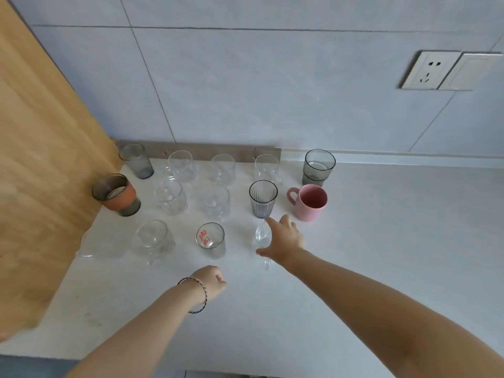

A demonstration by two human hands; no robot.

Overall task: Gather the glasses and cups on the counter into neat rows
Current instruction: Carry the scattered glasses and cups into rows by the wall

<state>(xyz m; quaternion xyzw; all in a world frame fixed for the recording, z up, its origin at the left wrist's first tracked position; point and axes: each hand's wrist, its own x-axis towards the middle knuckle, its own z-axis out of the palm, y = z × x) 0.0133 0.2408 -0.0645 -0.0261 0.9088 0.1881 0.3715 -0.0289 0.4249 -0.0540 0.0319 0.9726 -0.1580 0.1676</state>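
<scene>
Glasses [223,166] and a pink mug [311,203] stand in three rough rows at the back left of a white bench [381,241], below a tiled wall [245,91]. The back row has a blue-grey glass [136,160], three clear ones, and a grey tumbler [318,167] at the right end. The middle row has an orange-banded glass [117,196] beside a wooden panel [41,159], two clear glasses, a ribbed glass [263,199] and the pink mug, its handle to the left. The front row has a clear glass, a red-print glass [210,240] and a clear cup [262,236]. The right hand [285,238] holds the clear cup between thumb and forefinger, just in front of the ribbed glass. The left hand [211,282], a bracelet [201,293] on its wrist, is an empty fist near the red-print glass.
</scene>
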